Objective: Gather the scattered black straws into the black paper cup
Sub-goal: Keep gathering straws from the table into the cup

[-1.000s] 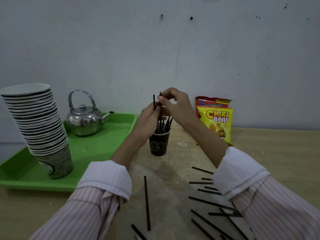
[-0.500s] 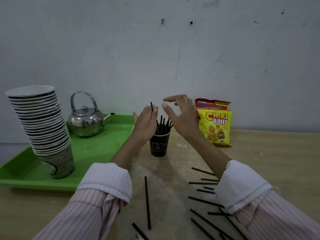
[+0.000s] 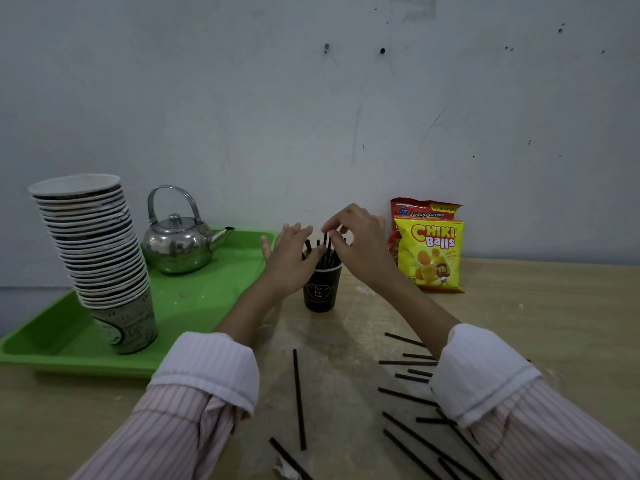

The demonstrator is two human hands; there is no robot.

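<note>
Your left hand (image 3: 289, 261) was spread open, fingers fanned, just beside the rim of the black paper cup (image 3: 320, 289) and holding nothing. Your right hand (image 3: 356, 242) hovered over the cup with thumb and forefinger curled close around the tops of the straws in the cup (image 3: 325, 249); whether it actually pinched one, I could not tell. The cup stood upright on the bench (image 3: 536, 306), between the green tray (image 3: 194, 296) and the snack bags (image 3: 429, 254).

Many scattered straws (image 3: 408, 396) lay flat on the bench near you, most under your right forearm, and one long straw (image 3: 299, 400) lay apart between your sleeves.

These straws looked thin, light and fairly stiff, likely to roll or skid if pushed. Pinching each near its middle would probably lift it level; gripping near one end would suit dropping it upright. The cup seemed light too, so a sideways knock could tip it.
</note>
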